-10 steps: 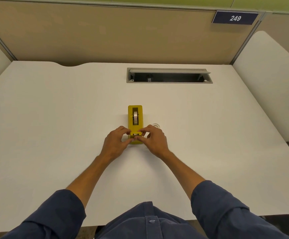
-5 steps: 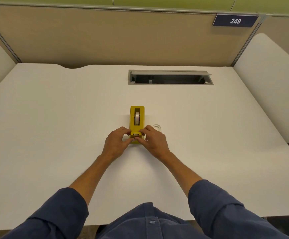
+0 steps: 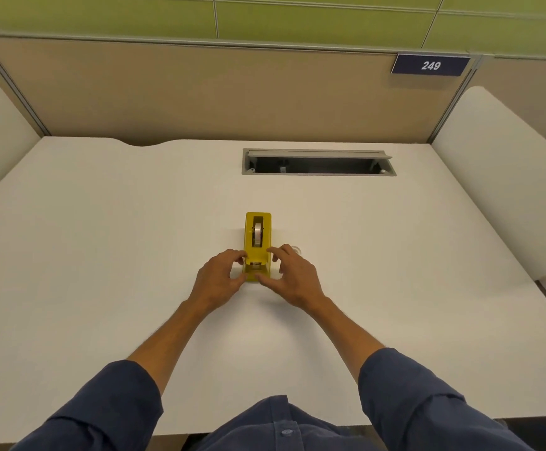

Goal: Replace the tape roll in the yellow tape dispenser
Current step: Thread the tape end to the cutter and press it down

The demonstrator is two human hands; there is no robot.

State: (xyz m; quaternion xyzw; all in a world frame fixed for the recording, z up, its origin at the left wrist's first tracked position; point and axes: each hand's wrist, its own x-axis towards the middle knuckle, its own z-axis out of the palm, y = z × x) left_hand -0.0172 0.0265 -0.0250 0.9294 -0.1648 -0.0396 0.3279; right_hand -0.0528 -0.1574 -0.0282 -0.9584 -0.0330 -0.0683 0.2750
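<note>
The yellow tape dispenser (image 3: 258, 242) stands lengthwise at the middle of the white desk (image 3: 102, 255), with a roll of clear tape (image 3: 258, 234) in its slot. My left hand (image 3: 219, 281) pinches the left side of its near end between fingertips and thumb. My right hand (image 3: 293, 279) is at the right side of that end with its fingers spread. Its thumb tip rests by the front edge, and its index finger is just beside the dispenser's wall. A small clear ring (image 3: 296, 249) lies on the desk just behind my right fingers, partly hidden.
An open grey cable tray (image 3: 319, 162) is cut into the desk at the back. Beige partition walls close the back, and white rounded panels (image 3: 506, 190) flank both sides. A blue sign reading 249 (image 3: 430, 65) hangs top right.
Both hands' fingers have drawn off the top of the dispenser's cutter end and out to its sides, and the right fingers have spread. The camera has tilted up slightly.
</note>
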